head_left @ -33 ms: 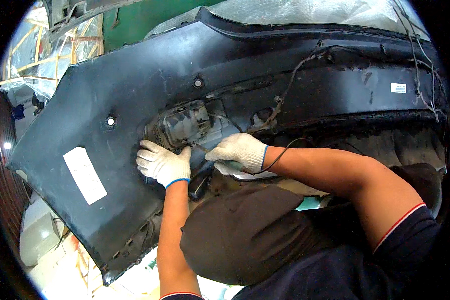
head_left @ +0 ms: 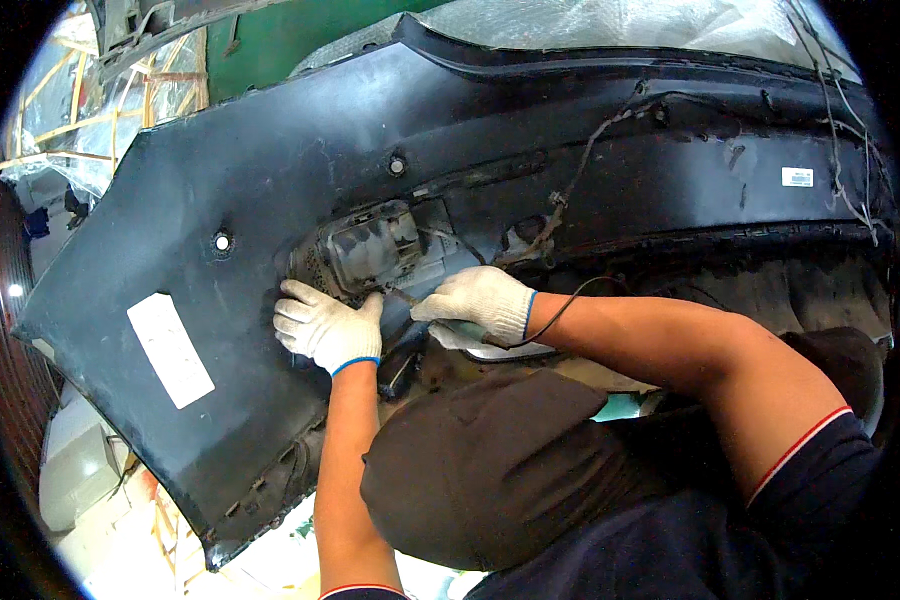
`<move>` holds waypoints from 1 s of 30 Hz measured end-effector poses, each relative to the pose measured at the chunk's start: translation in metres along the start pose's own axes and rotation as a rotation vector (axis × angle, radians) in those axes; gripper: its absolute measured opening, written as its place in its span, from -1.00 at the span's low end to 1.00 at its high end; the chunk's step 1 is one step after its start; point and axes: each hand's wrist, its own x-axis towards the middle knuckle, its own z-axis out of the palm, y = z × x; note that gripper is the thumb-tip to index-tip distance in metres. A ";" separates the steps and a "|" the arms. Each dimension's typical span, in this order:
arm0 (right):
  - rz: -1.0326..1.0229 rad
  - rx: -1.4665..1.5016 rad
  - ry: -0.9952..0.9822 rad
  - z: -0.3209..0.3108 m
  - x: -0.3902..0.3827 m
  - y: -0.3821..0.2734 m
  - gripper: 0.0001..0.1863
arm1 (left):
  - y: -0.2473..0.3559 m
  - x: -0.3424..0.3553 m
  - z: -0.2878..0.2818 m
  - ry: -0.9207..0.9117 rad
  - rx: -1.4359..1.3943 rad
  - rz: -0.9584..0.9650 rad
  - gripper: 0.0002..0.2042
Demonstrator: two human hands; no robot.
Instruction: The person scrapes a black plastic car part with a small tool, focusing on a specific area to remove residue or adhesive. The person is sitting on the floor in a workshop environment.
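A large black bumper-like plastic panel (head_left: 300,150) lies with its inner side up. My left hand (head_left: 327,325), in a white knit glove with a blue cuff, rests on it with fingers spread, just below a dirty dark plastic housing (head_left: 370,250). My gloved right hand (head_left: 480,303) is closed round a slim corded tool with a pale green handle (head_left: 462,328), much like a soldering iron. The tool's thin shaft points left toward the housing's lower edge, near my left thumb. Its exact tip contact is too small to tell. From the handle a dark cord (head_left: 560,308) loops over my right wrist.
A wiring harness (head_left: 592,140) runs across the panel toward loose wires (head_left: 838,150) at the right. A white paper label (head_left: 170,350) is stuck at the left. Bubble wrap (head_left: 620,25) lies behind the panel. A dark cap (head_left: 490,470) blocks the lower middle.
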 end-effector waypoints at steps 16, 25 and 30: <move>0.234 0.297 -0.020 0.016 -0.003 0.009 -0.65 | 0.004 0.003 -0.013 -0.155 -0.021 -0.052 0.41; 0.135 0.198 0.179 0.006 0.006 -0.006 -0.71 | 0.002 0.001 -0.003 -0.061 0.000 -0.032 0.38; -0.005 -0.036 0.086 0.000 0.000 -0.010 -0.64 | 0.001 -0.001 0.005 0.009 0.013 -0.016 0.38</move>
